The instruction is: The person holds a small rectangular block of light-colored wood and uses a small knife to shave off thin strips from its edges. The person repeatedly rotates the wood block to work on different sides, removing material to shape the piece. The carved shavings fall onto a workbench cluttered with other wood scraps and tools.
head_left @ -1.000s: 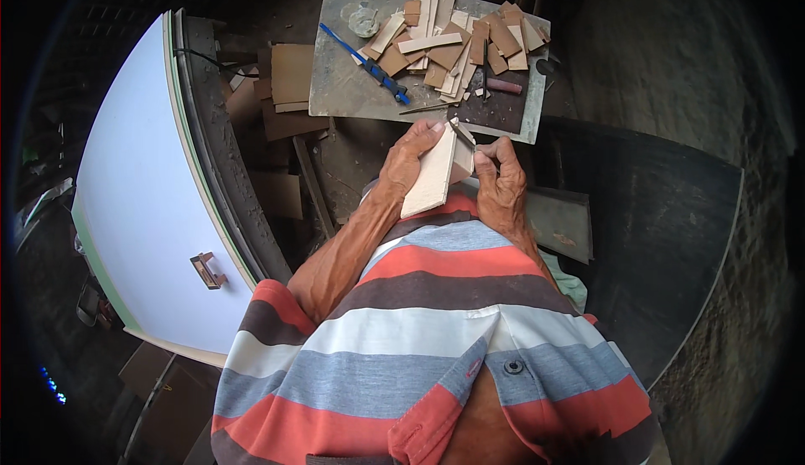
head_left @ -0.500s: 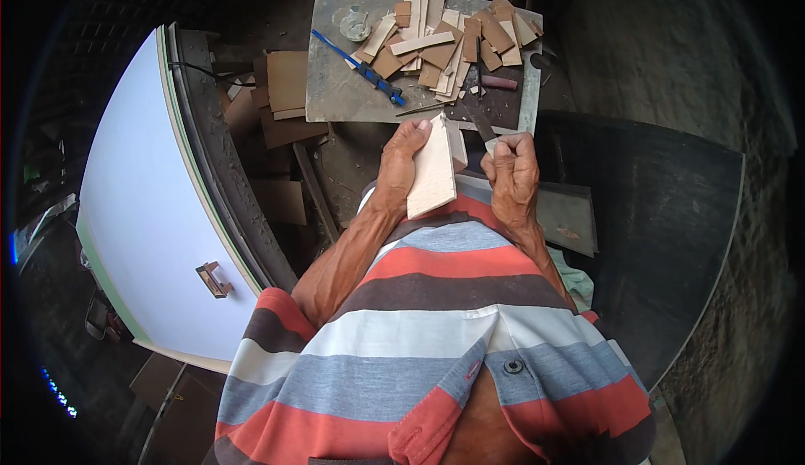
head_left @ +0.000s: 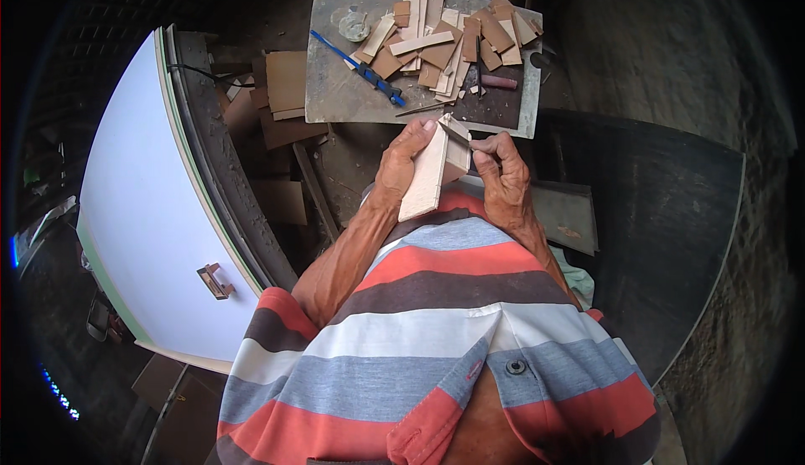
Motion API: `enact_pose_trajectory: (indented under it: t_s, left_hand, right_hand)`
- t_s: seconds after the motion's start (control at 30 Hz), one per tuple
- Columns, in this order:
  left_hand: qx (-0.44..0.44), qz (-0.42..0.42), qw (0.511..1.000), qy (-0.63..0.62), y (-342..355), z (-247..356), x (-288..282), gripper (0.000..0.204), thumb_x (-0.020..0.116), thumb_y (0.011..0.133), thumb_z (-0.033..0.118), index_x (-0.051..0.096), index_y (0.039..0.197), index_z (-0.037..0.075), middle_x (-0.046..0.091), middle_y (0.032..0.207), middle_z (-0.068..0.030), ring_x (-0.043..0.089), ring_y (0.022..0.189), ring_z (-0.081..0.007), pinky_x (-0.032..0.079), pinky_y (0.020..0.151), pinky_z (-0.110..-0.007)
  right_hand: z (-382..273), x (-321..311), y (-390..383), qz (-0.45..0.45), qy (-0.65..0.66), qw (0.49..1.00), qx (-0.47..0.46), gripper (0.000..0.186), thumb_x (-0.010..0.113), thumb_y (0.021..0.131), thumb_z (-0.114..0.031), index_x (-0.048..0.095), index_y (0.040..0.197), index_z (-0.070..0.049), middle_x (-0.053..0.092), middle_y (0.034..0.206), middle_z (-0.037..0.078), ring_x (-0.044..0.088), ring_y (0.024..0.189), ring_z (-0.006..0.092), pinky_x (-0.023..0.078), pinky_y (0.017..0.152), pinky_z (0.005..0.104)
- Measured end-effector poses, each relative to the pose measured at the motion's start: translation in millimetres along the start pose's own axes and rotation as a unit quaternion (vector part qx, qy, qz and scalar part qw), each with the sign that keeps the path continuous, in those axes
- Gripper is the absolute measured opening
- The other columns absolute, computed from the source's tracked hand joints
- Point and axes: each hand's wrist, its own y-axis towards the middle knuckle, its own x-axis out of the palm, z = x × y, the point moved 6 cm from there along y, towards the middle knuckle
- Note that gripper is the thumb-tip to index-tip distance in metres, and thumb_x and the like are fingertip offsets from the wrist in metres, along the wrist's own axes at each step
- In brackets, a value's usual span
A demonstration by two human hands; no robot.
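My left hand (head_left: 399,161) is closed round a pale, folded or joined piece of thin wood (head_left: 422,194), with the thumb on its upper left part. My right hand (head_left: 503,178) is closed on a knife (head_left: 453,133), whose blade lies against the upper right part of the wood piece. Its handle is mostly hidden by my fingers. Both hands are over my striped shirt, just short of the grey board (head_left: 344,100) ahead.
The board holds several wood strips (head_left: 419,42), a blue tool (head_left: 369,76), a red-handled tool (head_left: 499,82) and a pale tub (head_left: 354,27). A white panel (head_left: 151,197) with a metal handle stands left, a dark panel (head_left: 654,238) right, brown offcuts (head_left: 287,79) behind the left panel.
My right hand and the knife went out to the right of the wood half a second ago and are now back against it. My left hand shifted slightly with the piece.
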Motion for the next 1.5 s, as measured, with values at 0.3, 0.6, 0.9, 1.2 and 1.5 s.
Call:
enact_pose_trajectory:
  t_s: [0.3,0.6,0.9,1.2,1.5]
  left_hand:
    - [-0.001,0.016,1.0,-0.003,-0.6,1.4,-4.5,0.021,0.055,0.095,0.022,0.058,0.106,0.005,0.061,0.086,-0.0034,0.056,0.074,-0.0073,0.046,0.066,-0.022]
    - [0.296,0.083,0.919,0.246,-6.7,45.0,4.6,0.049,0.065,0.087,0.017,0.045,0.13,0.005,0.057,0.111,-0.0112,0.057,0.098,-0.0171,0.049,0.081,-0.031]
    - [0.321,0.063,0.919,0.222,-6.0,61.8,2.3,0.067,0.068,0.085,0.028,0.035,0.138,0.003,0.05,0.126,-0.0141,0.053,0.11,-0.0221,0.047,0.089,-0.034]
    - [-0.124,-0.242,0.961,-0.044,-4.2,34.7,7.4,0.09,0.034,0.084,0.077,0.042,0.136,0.004,0.057,0.116,-0.0248,0.065,0.094,-0.0334,0.06,0.065,-0.042]
    - [-0.05,-0.161,0.974,-0.154,-7.9,46.7,9.5,0.064,0.059,0.073,0.034,0.047,0.126,0.001,0.058,0.109,-0.0209,0.063,0.093,-0.0364,0.057,0.071,-0.047]
  right_hand:
    - [-0.5,-9.3,4.8,0.004,-0.017,0.999,0.032,0.016,0.047,0.1,-0.016,0.054,0.103,-0.002,0.056,0.077,0.004,0.049,0.068,0.0093,0.043,0.064,0.0243]
    - [26.2,-6.6,16.4,0.06,0.194,0.956,0.211,0.02,0.055,0.095,-0.018,0.053,0.104,0.0,0.056,0.073,0.001,0.044,0.055,0.0044,0.043,0.053,0.0203]
    - [-7.2,-8.7,33.2,0.006,0.079,0.993,0.092,0.017,0.075,0.078,-0.007,0.065,0.088,0.002,0.064,0.077,0.003,0.058,0.071,0.0073,0.048,0.064,0.0241]
    - [-55.6,-27.8,48.3,-0.01,-0.126,0.957,-0.26,0.027,0.071,0.061,0.006,0.067,0.086,-0.004,0.052,0.068,0.005,0.049,0.065,0.0225,0.042,0.063,0.0328]
    - [-62.3,-34.6,46.5,-0.006,-0.134,0.948,-0.287,0.021,0.068,0.073,0.002,0.066,0.093,-0.004,0.053,0.071,0.004,0.045,0.065,0.0172,0.039,0.062,0.0302]
